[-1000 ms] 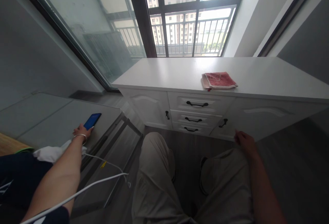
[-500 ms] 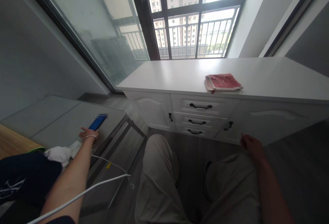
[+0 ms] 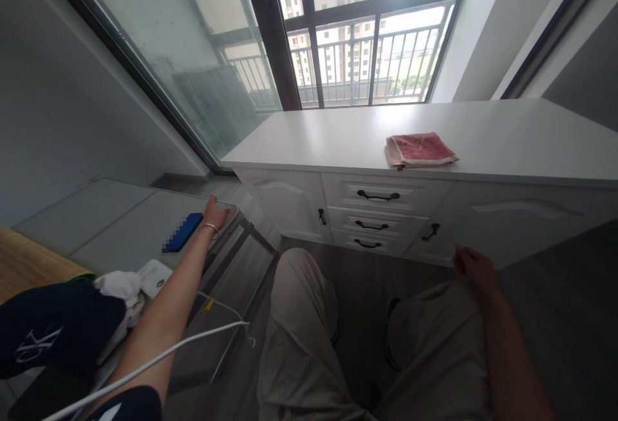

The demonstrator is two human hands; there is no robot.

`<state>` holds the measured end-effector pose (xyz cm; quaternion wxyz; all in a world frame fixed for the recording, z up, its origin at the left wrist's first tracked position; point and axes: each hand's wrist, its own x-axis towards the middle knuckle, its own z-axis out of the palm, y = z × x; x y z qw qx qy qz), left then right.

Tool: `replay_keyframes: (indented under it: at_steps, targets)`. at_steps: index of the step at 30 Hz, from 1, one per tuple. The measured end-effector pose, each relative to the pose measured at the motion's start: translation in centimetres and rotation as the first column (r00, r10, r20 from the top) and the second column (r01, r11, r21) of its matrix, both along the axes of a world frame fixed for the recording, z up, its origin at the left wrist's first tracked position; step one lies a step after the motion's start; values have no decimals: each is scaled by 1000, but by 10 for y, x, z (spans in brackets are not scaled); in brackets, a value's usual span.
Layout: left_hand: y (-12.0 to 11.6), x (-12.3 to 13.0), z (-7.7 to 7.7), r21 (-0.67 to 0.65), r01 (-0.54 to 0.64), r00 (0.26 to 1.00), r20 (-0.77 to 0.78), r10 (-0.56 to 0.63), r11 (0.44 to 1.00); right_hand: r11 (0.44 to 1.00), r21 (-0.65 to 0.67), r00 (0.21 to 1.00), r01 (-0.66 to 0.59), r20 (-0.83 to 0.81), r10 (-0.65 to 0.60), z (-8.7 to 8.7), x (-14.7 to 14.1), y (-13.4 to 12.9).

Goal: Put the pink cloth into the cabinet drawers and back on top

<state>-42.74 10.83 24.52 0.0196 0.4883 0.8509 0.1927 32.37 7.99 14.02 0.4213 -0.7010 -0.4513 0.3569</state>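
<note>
My left hand (image 3: 215,213), with a bracelet at the wrist, reaches to the near right edge of the pale table (image 3: 130,228). Its fingers are apart, and nothing shows in them. Just left of this hand a flat blue phone-like slab (image 3: 186,231) lies on the table, partly blurred out. Over by my right knee, my right hand (image 3: 476,270) has its fingers curled in, with nothing visible in it. On the white cabinet (image 3: 318,138) ahead lies a folded red and white cloth (image 3: 422,149).
Dark handles (image 3: 379,196) stick out from the cabinet drawers. A white cable (image 3: 183,344) crosses in front of my left arm. White cloth (image 3: 118,286) and a dark blue garment (image 3: 58,331) are heaped at the lower left. A large window (image 3: 357,54) stands behind the cabinet.
My left hand has moved off the blue slab, right and forward to the table edge. The slab now lies free, turned a little. My right hand has stayed by the knee.
</note>
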Motion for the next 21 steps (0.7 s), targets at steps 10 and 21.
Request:
replay_keyframes:
  at_steps: [10,21]
  targets:
    - [-81,250,116,345,908,235,58,-970,240,1000,-3,1000,-6,14,6,2,-1,2]
    - [-210,171,84,578,168,892,255,-372,799,897,289,920,-335,-105,378,117,-92,-70]
